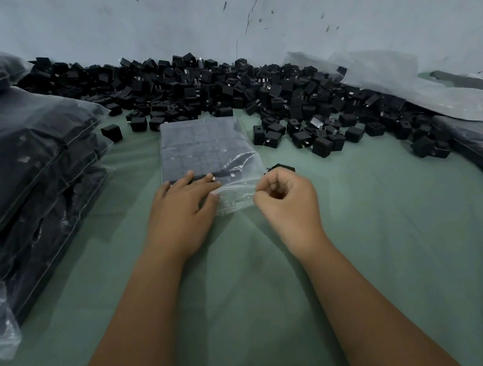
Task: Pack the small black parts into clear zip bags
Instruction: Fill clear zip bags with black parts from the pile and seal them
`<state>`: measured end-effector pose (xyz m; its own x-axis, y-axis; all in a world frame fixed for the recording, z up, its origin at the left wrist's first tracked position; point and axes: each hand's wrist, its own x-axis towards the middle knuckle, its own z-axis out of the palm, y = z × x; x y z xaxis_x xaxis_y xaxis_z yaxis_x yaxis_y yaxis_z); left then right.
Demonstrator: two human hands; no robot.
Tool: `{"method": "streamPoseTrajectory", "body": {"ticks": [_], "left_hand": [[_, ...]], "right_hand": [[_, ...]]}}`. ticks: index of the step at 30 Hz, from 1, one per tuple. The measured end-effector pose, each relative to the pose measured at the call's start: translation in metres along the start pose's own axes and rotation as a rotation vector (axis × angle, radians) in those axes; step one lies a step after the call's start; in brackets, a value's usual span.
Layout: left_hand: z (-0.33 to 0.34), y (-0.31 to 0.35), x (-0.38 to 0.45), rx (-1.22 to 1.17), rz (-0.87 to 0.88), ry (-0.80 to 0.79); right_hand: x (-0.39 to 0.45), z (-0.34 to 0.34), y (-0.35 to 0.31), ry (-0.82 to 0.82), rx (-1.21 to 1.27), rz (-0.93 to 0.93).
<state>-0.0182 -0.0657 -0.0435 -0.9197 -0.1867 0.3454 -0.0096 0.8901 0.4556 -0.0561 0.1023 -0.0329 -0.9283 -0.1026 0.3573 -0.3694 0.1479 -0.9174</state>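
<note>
Filled bags point(22, 171) stack at left on the green table point(401, 253). The left hand point(181, 210) presses flat on a packed zip bag point(204, 150), fingers straight; the right hand point(290, 200) pinches its slippery, floppy mouth edge. Loose black parts point(251, 87) heap behind. No readable labels.

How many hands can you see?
2. The left hand rests flat on the clear zip bag; the right hand pinches the bag's open edge beside it. None seem hidden.
</note>
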Motion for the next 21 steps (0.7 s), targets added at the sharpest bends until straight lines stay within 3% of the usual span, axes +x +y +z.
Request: {"method": "streamPoseTrajectory", "body": {"ticks": [5,7,12,21], "left_hand": [[0.000,0.000,0.000,-0.013,0.002,0.002],[-0.001,0.001,0.000,-0.017,-0.002,0.001],[-0.001,0.001,-0.001,-0.029,-0.004,0.002],[-0.001,0.002,-0.001,-0.044,-0.004,0.003]], "right_hand": [[0.014,-0.022,0.005,0.392,-0.161,-0.002],[0.020,-0.030,0.011,0.318,-0.252,0.074],[0.025,-0.036,0.020,0.060,-0.187,0.251],[0.030,-0.044,0.024,0.169,-0.225,0.228]]}}
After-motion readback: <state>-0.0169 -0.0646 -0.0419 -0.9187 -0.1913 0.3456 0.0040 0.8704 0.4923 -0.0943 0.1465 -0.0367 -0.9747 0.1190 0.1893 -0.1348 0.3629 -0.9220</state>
